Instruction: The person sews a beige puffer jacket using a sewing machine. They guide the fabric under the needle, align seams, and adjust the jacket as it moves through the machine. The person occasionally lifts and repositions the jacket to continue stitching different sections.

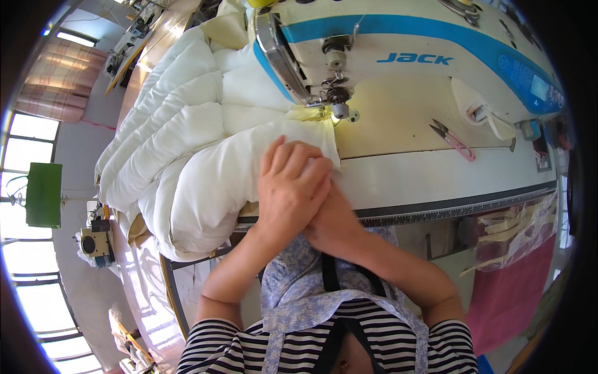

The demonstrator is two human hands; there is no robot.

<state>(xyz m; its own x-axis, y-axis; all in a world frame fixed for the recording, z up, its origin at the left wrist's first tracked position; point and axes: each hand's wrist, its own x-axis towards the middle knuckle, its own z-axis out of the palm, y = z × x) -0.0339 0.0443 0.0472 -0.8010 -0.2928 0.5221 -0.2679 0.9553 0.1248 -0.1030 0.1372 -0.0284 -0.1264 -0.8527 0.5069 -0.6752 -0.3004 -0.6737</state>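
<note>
My left hand (288,193) lies across my right hand (333,218), with its fingers bent and wrapped over it. Most of the right hand's fingers are hidden beneath, so I cannot see whether they hold anything. Both hands are at the near edge of a thick white quilt (205,149), which bulges over the table's front edge on the left. The quilt's right-hand edge runs up to the needle area of a white and blue sewing machine (386,47), where a small lamp lights the cloth.
Thread snips (455,140) with pink handles lie on the machine bed to the right. A ruler strip (436,210) runs along the table's front edge. Clear plastic and pink cloth (507,293) hang at the lower right. Another machine (94,243) stands at the left.
</note>
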